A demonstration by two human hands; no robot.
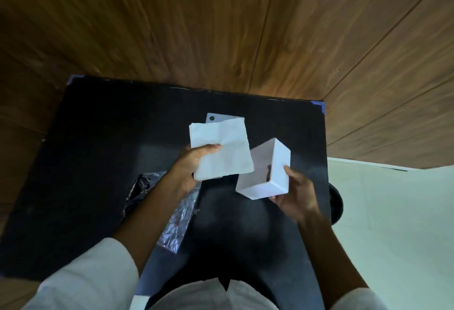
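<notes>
- Table [81, 162], black-topped, fills the middle of the frame. Brown wood panelling [221, 27] runs across the top, and a pale floor [393, 211] shows at the right.
- Left hand [194, 164], at the centre of the frame, holds a white flat pad [221, 147] above the table. Its thumb is pressed across the pad's near face, and the other fingers are curled behind it, mostly hidden.
- Right hand [294, 196], lower right of centre, grips an open white box [265, 169] by its near right corner. The thumb lies on the outer wall and the other fingers are curled underneath.
- The box is tilted, with its open mouth turned up and toward the left of the frame.
- The pad's lower right corner overlaps the box's left side in view; whether they touch cannot be told.
- A grey phone [216, 118] lies flat on the table behind the pad. Only its upper edge and a round camera hole show.
- Crinkled plastic wrap [177, 221] lies on the table under the left forearm, lower left of centre.
</notes>
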